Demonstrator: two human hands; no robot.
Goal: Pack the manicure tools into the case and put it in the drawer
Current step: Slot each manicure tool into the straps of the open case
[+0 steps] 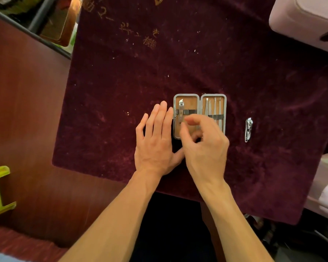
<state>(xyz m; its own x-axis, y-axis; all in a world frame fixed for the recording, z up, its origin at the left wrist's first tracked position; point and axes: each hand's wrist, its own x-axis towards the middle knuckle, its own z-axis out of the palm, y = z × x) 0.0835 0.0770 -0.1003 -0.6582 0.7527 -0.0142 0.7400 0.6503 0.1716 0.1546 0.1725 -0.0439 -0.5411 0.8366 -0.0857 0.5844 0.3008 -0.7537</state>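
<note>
Dim warm light, blurred edges

The case (199,114) lies open flat, tan inside with a silver rim; one clipper (181,111) strapped left, slim tools (215,110) right. Another nail clipper (248,129) lies loose off to its right.

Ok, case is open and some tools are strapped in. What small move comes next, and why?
Probably send the right hand over to the loose nail clipper on the cloth right of the case. It is the only tool seen outside; the left half has bare space beside its strapped clipper, and the left hand rests flat beside the case.
</note>
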